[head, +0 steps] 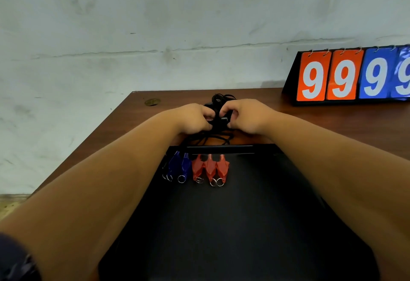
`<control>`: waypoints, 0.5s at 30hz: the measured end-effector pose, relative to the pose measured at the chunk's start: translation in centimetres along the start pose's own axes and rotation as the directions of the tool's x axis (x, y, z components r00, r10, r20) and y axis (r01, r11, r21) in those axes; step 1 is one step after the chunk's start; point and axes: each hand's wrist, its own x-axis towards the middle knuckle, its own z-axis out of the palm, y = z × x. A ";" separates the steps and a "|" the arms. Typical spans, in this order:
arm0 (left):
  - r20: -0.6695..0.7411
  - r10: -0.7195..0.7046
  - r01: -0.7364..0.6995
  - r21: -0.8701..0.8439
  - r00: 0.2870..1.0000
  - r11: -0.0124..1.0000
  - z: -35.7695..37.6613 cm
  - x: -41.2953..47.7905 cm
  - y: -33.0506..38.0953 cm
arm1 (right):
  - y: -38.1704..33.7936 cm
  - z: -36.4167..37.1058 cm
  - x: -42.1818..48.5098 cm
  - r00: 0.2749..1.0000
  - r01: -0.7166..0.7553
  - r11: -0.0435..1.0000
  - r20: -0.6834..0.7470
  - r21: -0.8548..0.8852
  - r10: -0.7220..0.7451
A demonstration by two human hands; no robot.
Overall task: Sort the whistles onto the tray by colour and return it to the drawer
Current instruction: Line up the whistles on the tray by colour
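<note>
Left hand (195, 119) and right hand (245, 116) both pinch the black whistles (218, 119); their tangled cords (207, 139) could snag and scatter the red whistles (210, 167) on the tray (244, 218).

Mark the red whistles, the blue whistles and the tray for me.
red whistles (210, 166): head view, body of the middle one.
blue whistles (186, 165): head view, body of the one nearest the red.
tray (233, 149): head view, far rim.
</note>
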 end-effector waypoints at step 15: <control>0.108 -0.059 0.070 -0.097 0.992 0.993 -0.2 -0.1 -0.8 | -0.1 -0.5 0.2 0.989 0.092 0.995 -0.117 -0.027 -0.095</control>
